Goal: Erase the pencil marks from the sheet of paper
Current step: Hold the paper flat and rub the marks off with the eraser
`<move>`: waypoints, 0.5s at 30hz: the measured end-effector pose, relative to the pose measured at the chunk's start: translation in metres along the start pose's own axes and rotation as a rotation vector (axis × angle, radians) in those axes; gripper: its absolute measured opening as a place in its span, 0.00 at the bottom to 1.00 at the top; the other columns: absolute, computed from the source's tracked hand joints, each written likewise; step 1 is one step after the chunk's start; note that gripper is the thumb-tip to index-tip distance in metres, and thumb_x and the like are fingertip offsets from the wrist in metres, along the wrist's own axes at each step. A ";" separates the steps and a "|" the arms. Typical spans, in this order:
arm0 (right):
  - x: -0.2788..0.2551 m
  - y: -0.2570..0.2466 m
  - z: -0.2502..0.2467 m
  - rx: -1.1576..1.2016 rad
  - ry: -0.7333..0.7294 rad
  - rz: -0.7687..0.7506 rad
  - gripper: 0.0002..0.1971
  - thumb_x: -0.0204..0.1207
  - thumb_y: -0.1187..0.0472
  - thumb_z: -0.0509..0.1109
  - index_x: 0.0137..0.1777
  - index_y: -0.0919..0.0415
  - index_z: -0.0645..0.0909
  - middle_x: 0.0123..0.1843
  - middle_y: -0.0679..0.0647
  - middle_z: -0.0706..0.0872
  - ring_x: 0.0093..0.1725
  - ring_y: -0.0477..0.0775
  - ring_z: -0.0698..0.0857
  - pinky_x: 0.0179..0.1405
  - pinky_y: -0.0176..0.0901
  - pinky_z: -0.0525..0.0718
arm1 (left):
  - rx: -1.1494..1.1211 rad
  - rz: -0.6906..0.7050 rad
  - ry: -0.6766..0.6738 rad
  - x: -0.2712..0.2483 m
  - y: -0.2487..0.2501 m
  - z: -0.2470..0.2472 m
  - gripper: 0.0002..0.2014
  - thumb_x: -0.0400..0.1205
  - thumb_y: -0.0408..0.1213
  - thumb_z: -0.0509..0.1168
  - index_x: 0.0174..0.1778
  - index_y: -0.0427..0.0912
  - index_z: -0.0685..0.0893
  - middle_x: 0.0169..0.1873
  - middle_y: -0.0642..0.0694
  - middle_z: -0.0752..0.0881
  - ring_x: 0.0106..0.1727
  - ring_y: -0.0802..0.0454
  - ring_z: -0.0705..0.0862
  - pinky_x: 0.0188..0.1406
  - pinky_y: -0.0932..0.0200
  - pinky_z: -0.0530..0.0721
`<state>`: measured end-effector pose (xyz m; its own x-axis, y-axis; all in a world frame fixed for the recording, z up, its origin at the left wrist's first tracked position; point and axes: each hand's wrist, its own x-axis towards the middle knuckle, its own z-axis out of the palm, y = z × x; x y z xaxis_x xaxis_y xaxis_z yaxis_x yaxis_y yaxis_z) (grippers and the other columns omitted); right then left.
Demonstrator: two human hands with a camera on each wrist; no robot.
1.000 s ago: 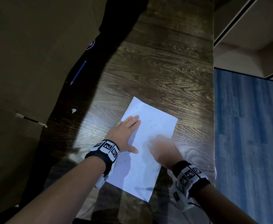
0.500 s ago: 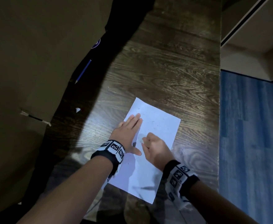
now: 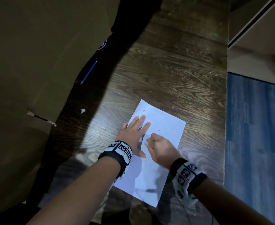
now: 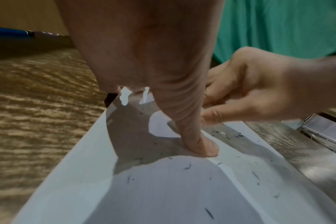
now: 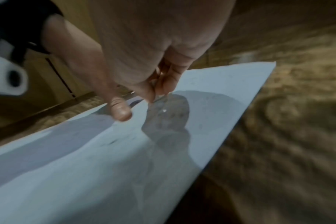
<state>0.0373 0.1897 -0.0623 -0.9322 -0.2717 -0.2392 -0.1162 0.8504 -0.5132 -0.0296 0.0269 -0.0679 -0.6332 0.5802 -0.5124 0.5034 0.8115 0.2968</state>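
A white sheet of paper (image 3: 166,127) lies askew on the dark wooden table (image 3: 174,70), with short dark pencil flecks and eraser crumbs scattered over it. My left hand (image 3: 140,125) lies flat on the sheet's left side, fingers straight, and its thumb (image 4: 199,145) presses the paper (image 4: 163,197). My right hand (image 3: 149,142) is curled just right of it and pinches a small pale eraser (image 3: 146,142) against the sheet. In the right wrist view the fingertips (image 5: 153,94) hide most of the eraser, and the paper (image 5: 105,166) is blurred.
A blue pencil (image 3: 89,73) lies at the far left beside a big brown cardboard box (image 3: 28,62). A small white scrap (image 3: 83,110) sits left of the sheet. The table's right edge (image 3: 226,111) drops to a blue floor (image 3: 255,127).
My right hand has moved left across the sheet, close to the left hand's thumb, still pinching the eraser. The left hand has stayed flat on the paper.
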 end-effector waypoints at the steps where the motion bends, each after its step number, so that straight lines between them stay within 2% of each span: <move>1: 0.011 0.004 -0.006 -0.065 -0.008 0.001 0.11 0.82 0.61 0.60 0.39 0.64 0.76 0.40 0.57 0.75 0.37 0.60 0.78 0.39 0.54 0.80 | 0.001 0.000 -0.008 0.000 0.000 0.000 0.65 0.67 0.64 0.79 0.89 0.54 0.40 0.86 0.51 0.29 0.87 0.49 0.32 0.86 0.39 0.49; 2: 0.023 0.009 -0.013 -0.096 0.005 0.027 0.11 0.83 0.62 0.60 0.40 0.65 0.78 0.42 0.58 0.76 0.38 0.62 0.79 0.40 0.53 0.79 | 0.005 -0.001 -0.012 0.000 0.000 0.000 0.65 0.67 0.64 0.78 0.89 0.54 0.39 0.86 0.51 0.29 0.87 0.49 0.32 0.86 0.39 0.49; 6: 0.045 0.015 -0.028 -0.102 0.166 0.175 0.14 0.83 0.61 0.61 0.34 0.62 0.72 0.38 0.54 0.71 0.30 0.57 0.73 0.31 0.45 0.70 | 0.049 -0.015 -0.014 0.001 0.001 0.001 0.66 0.67 0.67 0.77 0.88 0.54 0.37 0.86 0.51 0.28 0.87 0.49 0.32 0.86 0.41 0.49; 8: 0.030 0.006 -0.016 -0.067 0.136 0.190 0.11 0.83 0.63 0.61 0.38 0.63 0.74 0.38 0.53 0.71 0.33 0.57 0.75 0.34 0.47 0.73 | 0.045 -0.012 -0.008 0.001 0.000 0.002 0.66 0.67 0.67 0.77 0.88 0.55 0.38 0.86 0.51 0.28 0.87 0.50 0.33 0.85 0.41 0.49; 9: 0.018 0.001 -0.008 -0.034 0.110 0.173 0.10 0.82 0.63 0.61 0.39 0.63 0.73 0.38 0.52 0.70 0.34 0.56 0.75 0.36 0.49 0.74 | 0.036 -0.008 -0.006 0.001 0.000 0.002 0.65 0.67 0.67 0.77 0.89 0.55 0.38 0.86 0.51 0.28 0.87 0.50 0.32 0.85 0.41 0.49; 12: -0.013 -0.007 0.006 0.051 0.057 0.036 0.12 0.81 0.63 0.62 0.35 0.60 0.67 0.33 0.48 0.66 0.29 0.51 0.69 0.30 0.53 0.77 | 0.023 0.002 -0.003 0.001 -0.002 0.002 0.65 0.67 0.67 0.77 0.88 0.55 0.38 0.85 0.52 0.27 0.87 0.50 0.32 0.86 0.40 0.49; 15: 0.008 0.005 -0.008 -0.080 -0.005 -0.024 0.12 0.83 0.58 0.58 0.39 0.62 0.72 0.38 0.52 0.72 0.35 0.56 0.75 0.38 0.54 0.79 | 0.021 0.001 -0.017 0.002 -0.002 0.001 0.65 0.67 0.67 0.77 0.88 0.55 0.38 0.86 0.52 0.28 0.87 0.50 0.32 0.86 0.40 0.48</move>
<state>0.0263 0.1953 -0.0603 -0.9272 -0.2944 -0.2315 -0.1658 0.8770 -0.4510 -0.0311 0.0264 -0.0706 -0.6227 0.5792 -0.5261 0.5163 0.8094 0.2799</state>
